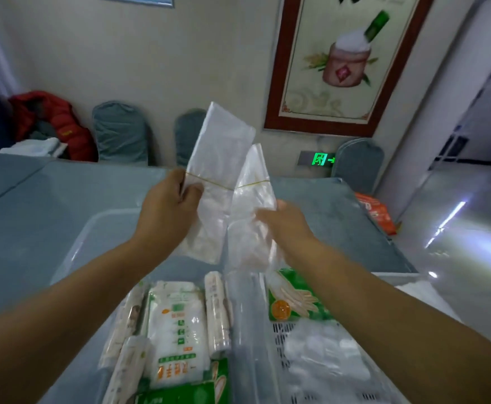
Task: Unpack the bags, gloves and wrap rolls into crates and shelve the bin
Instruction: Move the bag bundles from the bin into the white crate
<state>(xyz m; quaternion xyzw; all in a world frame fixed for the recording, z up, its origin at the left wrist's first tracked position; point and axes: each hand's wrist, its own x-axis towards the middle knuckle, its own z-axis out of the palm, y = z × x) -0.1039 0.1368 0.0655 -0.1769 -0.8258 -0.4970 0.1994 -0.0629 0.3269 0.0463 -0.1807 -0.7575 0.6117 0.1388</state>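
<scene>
I hold two bundles of clear plastic bags up over the table, each bound by a yellow rubber band. My left hand (168,208) grips the left bundle (219,158) at its band. My right hand (282,220) holds the right bundle (253,193) from below. Beneath them stands a clear plastic bin (92,237) holding white wrap rolls (216,310), a white glove pack (177,325) and green packs. To its right a white perforated crate (279,339) holds a green glove pack (294,298) and clear bags (323,357).
The bin and crate rest on a table with a grey-blue cloth (34,217). Covered chairs (120,132) line the far wall, and a red jacket (55,118) lies at the left. An orange bag (377,212) sits by the table's right edge, beyond it a shiny floor.
</scene>
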